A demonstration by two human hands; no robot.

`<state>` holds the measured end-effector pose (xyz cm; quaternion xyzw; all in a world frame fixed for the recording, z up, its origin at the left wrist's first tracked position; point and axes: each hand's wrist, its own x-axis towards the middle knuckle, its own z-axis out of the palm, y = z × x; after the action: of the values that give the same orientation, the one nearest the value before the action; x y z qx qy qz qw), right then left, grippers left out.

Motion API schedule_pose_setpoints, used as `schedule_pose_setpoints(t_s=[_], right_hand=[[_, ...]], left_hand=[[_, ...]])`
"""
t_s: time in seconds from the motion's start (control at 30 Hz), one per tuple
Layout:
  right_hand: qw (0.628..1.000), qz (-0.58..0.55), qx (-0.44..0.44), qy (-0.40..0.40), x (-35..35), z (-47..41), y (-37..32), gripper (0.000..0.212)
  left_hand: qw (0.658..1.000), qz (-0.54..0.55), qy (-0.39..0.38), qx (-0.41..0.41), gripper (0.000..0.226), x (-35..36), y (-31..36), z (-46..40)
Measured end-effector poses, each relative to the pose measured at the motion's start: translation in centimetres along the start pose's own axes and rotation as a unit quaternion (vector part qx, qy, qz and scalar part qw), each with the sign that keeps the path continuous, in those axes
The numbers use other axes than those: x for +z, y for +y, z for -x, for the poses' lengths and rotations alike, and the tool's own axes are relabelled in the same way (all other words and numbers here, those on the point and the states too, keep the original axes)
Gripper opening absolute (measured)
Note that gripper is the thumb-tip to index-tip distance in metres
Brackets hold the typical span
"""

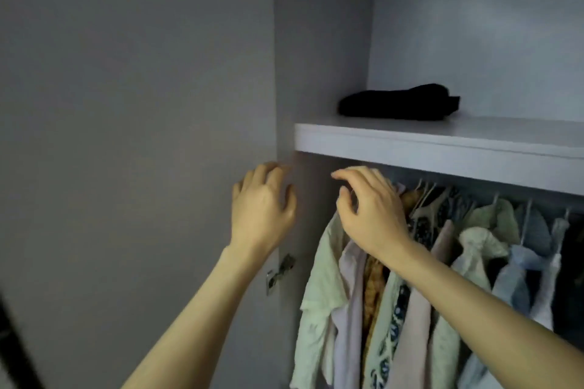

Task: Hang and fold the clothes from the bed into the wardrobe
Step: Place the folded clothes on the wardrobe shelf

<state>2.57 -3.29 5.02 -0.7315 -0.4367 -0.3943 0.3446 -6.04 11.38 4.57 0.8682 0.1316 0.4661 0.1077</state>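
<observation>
Both my hands are raised in front of the open wardrobe, just under its shelf (442,145). My left hand (264,208) hovers by the wardrobe's left side panel with loosely curled fingers and holds nothing. My right hand (366,208) hovers over the top of the leftmost hanging garments, fingers loosely bent, nothing plainly gripped. Below it hang a pale green shirt (319,293) and a light pink garment (347,309). A folded black garment (398,102) lies on the shelf above.
Several more clothes on white hangers (493,230) fill the rail to the right. The open wardrobe door (126,135) stands at the left, with a metal hinge (279,273) on the side panel. The bed is out of view.
</observation>
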Motion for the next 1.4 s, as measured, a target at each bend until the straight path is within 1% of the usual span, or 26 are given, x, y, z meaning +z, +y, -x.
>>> schedule_pose_setpoints(t_s=[0.1,0.23,0.3,0.37,0.4,0.43,0.5,0.53,0.57,0.6,0.7,0.87,0.9,1.03,1.1,1.13,1.2,1.33,1.37,1.4], right_hand=[[0.994,-0.077,-0.004,-0.075,3.3,6.1,-4.0,0.025],[0.966,-0.187,-0.003,-0.176,6.7,14.1,-10.4,0.026],[0.934,-0.255,-0.018,-0.249,8.1,19.1,-15.3,0.025],[0.903,-0.297,-0.003,-0.311,8.7,22.6,-18.6,0.024],[0.884,-0.322,-0.005,-0.339,9.0,24.6,-20.6,0.025],[0.859,-0.345,-0.015,-0.379,9.1,26.7,-23.3,0.025],[0.817,-0.371,-0.041,-0.44,9.2,29.9,-27.5,0.026],[0.798,-0.384,-0.058,-0.461,9.1,31.2,-29.6,0.027],[0.771,-0.404,-0.086,-0.484,8.9,33.0,-33.0,0.027],[0.748,-0.413,-0.103,-0.509,8.6,34.2,-35.3,0.027],[0.691,-0.439,-0.17,-0.548,8.0,37.6,-43.3,0.029],[0.594,-0.453,-0.277,-0.605,6.6,42.7,-56.5,0.031],[0.57,-0.459,-0.294,-0.615,6.1,44.0,-59.6,0.031],[0.494,-0.472,-0.346,-0.643,4.0,47.1,-68.1,0.033],[0.465,-0.476,-0.373,-0.646,3.3,48.4,-71.8,0.033],[0.456,-0.477,-0.378,-0.649,3.1,48.5,-72.7,0.033],[0.429,-0.479,-0.402,-0.652,2.8,50.1,-76.9,0.033],[0.389,-0.47,-0.454,-0.65,3.1,54.0,-85.1,0.035],[0.387,-0.468,-0.462,-0.647,3.3,54.8,-86.4,0.035],[0.375,-0.461,-0.477,-0.647,3.7,57.0,-89.4,0.036]], left_hand=[[0.998,-0.048,0.007,-0.039,0.032,-2.5,-2.3,8.1],[0.981,-0.124,-0.039,-0.143,0.031,-7.2,-5.7,19.4],[0.952,-0.176,-0.056,-0.245,0.032,-11.1,-7.2,26.7],[0.929,-0.194,-0.053,-0.312,0.032,-13.6,-7.8,31.6],[0.91,-0.204,-0.056,-0.356,0.033,-15.2,-7.8,34.5],[0.89,-0.215,-0.05,-0.399,0.033,-17.2,-7.7,37.8],[0.859,-0.237,-0.029,-0.453,0.032,-20.4,-7.5,42.9],[0.838,-0.249,-0.025,-0.485,0.033,-21.9,-7.4,45.2],[0.807,-0.262,-0.015,-0.529,0.034,-24.4,-7.2,48.4],[0.786,-0.274,-0.004,-0.554,0.035,-26.1,-7.0,50.5],[0.722,-0.297,0.045,-0.623,0.035,-31.7,-6.6,56.7],[0.625,-0.323,0.117,-0.701,0.034,-40.1,-6.1,65.5],[0.6,-0.328,0.133,-0.718,0.035,-42.2,-5.7,67.5],[0.517,-0.345,0.174,-0.764,0.036,-48.6,-4.6,72.7],[0.488,-0.357,0.184,-0.775,0.036,-51.4,-4.2,74.9],[0.483,-0.358,0.185,-0.777,0.036,-52.2,-4.2,75.4],[0.453,-0.356,0.211,-0.789,0.037,-54.9,-4.5,77.6],[0.396,-0.348,0.258,-0.81,0.037,-59.2,-6.2,82.2],[0.385,-0.339,0.265,-0.817,0.037,-59.9,-6.5,82.9],[0.363,-0.333,0.279,-0.824,0.036,-61.1,-7.6,85.3]])
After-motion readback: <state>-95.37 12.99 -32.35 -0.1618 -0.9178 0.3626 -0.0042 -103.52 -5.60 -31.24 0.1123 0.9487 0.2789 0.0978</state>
